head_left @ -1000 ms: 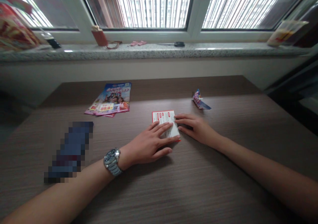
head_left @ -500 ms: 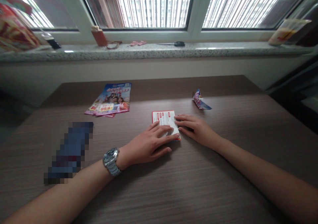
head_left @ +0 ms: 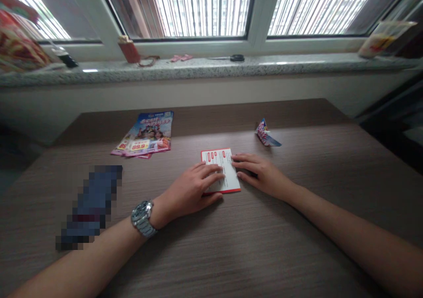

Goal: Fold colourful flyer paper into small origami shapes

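A white printed leaflet (head_left: pixel 230 177) with red edges and red labels, apparently folded, lies flat on the brown table (head_left: pixel 211 249). My left hand (head_left: pixel 196 185), with a metal watch at its wrist, rests over the leaflet's left side, fingers outstretched; part of the print is hidden beneath them. At the right edge of the sheet, my right hand (head_left: pixel 259 172) touches it with its fingertips, the fingers extended. Beyond the right hand stands a small folded paper figure (head_left: pixel 264 134) in blue and pink.
Colourful flyers (head_left: pixel 148 132) lie overlapping at the back left. Nearer, a blurred dark-blue object (head_left: pixel 94 201) lies beside my left forearm. On the stone windowsill (head_left: pixel 185 71) are scissors (head_left: pixel 236 58), pink pieces (head_left: pixel 181 58), a red box (head_left: pixel 129 51) and a cup (head_left: pixel 385 40).
My left hand has slid left across the leaflet, uncovering more of its lower right part and red bottom edge. The right hand stays almost in place. The view has shifted slightly.
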A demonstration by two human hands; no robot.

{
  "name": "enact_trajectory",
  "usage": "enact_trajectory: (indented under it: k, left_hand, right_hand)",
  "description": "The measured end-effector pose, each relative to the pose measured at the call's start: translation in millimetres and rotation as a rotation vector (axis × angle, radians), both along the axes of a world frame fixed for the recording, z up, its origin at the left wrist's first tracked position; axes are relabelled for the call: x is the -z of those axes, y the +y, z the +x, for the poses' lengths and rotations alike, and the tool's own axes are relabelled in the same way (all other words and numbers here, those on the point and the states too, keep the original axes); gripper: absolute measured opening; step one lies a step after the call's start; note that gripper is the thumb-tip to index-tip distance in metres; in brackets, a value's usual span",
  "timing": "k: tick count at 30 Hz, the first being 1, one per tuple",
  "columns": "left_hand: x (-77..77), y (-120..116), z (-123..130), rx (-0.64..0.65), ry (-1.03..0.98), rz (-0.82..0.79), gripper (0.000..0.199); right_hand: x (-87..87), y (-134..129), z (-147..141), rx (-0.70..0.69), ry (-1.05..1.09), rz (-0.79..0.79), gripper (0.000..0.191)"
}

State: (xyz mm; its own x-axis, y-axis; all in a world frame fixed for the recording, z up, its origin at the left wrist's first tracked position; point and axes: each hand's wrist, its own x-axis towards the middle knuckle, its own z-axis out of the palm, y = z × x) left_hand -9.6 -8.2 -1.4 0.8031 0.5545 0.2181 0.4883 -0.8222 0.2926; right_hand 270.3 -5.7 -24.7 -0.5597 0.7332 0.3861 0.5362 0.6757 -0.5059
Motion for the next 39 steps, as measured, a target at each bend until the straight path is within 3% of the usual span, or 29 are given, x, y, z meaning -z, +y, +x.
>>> enact_trajectory:
  k: [4, 8, 11, 17, 23, 30, 39]
  left_hand:
    - [-0.1, -0.2, 0.9, -0.004, -0.005, -0.003, 0.042]
    - [-0.7, -1.0, 1.0, 0.001, -0.009, 0.006, 0.039]
    - [-0.2, -1.0, 0.9, 0.004, -0.013, 0.012, 0.036]
    - [-3.6, 0.7, 0.0, 0.027, 0.002, 0.015, 0.038]
    - [0.3, 5.5, -4.6, 0.02, -0.082, -0.015, 0.029]
    - [1.7, 7.7, -6.5, 0.03, -0.108, -0.015, 0.029]
    - [0.8, 6.6, -4.6, 0.0, -0.111, -0.013, 0.025]
  right_hand:
    - [-3.4, -2.2, 3.3, -0.046, 0.001, 0.019, 0.035]
    - [-8.5, -5.7, 6.7, -0.202, -0.048, 0.019, 0.044]
    - [-9.5, -7.4, 6.9, -0.251, -0.099, 0.032, 0.038]
    - [-7.4, -8.6, 5.5, -0.241, -0.081, 0.098, 0.024]
    - [-11.9, -9.8, 4.8, -0.175, 0.062, -0.023, 0.024]
    - [-11.2, -7.9, 3.4, -0.125, 0.013, -0.012, 0.033]
    - [-8.7, -5.0, 3.0, -0.069, 0.021, -0.015, 0.02]
